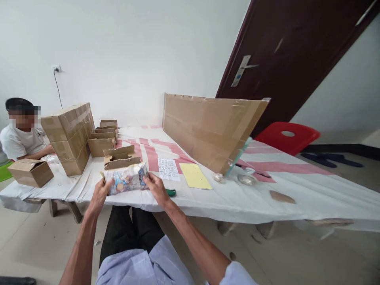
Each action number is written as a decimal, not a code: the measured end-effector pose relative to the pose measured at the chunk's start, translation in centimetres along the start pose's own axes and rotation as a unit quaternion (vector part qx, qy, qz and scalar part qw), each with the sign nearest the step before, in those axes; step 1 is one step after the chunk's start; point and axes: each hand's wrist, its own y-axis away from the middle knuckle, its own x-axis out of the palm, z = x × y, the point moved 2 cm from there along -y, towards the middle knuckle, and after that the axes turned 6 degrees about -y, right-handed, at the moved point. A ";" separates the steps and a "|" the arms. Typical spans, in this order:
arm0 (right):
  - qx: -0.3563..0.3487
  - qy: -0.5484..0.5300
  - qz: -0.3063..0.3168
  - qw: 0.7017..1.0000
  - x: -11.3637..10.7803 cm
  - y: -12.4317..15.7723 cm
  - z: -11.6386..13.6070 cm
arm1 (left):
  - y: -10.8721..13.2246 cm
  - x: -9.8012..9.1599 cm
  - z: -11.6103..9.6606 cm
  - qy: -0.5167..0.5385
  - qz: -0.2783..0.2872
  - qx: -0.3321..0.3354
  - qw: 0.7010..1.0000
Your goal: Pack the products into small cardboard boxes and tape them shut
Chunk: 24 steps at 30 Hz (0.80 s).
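Between my two hands is a soft packet (127, 179) with colourful cartoon printing, held level above the table's near edge. My left hand (102, 189) is closed on its left end, thumb on the front. At the other end, my right hand (156, 187) grips the packet with the thumb in front. Just behind it stands an open cardboard box (120, 152) with raised flaps, its lower part hidden by the packet. To the right lie a sheet with small printed drawings (168, 169) and a yellow card (196, 175). A green-handled object (171, 192) lies beside my right wrist.
Stacked closed cartons (69, 138) and a row of open boxes (102, 145) stand on the left; a person (22, 134) sits beyond. A large cardboard panel (208, 126) stands upright at centre right. Tape rolls (247, 180) lie near it, and a red chair (289, 136) stands behind.
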 end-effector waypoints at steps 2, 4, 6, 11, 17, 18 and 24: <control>0.042 0.009 0.019 0.999 -0.4 0.4 -2.8 | 0.9 -0.3 2.2 -0.007 0.006 -0.023 1.000; 0.059 0.025 0.057 0.996 -0.7 0.3 -4.5 | 1.5 -0.8 3.9 0.000 -0.001 -0.041 0.999; 0.048 0.046 0.094 0.993 -1.0 -0.3 -5.3 | 1.6 -1.7 5.0 0.004 -0.020 -0.051 0.998; -0.052 0.177 0.045 0.982 -2.5 -4.5 -4.4 | 0.9 -5.7 5.7 -0.001 -0.091 -0.058 0.994; -0.217 0.381 0.021 0.899 -3.6 -11.3 -2.1 | 0.4 -12.8 5.2 -0.022 -0.256 -0.038 0.966; -0.227 0.404 0.038 0.885 -3.5 -12.3 -2.0 | 0.3 -13.8 5.0 -0.033 -0.278 -0.031 0.960; -0.210 0.459 0.126 0.854 -3.4 -15.1 -2.5 | -2.4 -17.2 4.9 -0.136 -0.337 0.005 0.932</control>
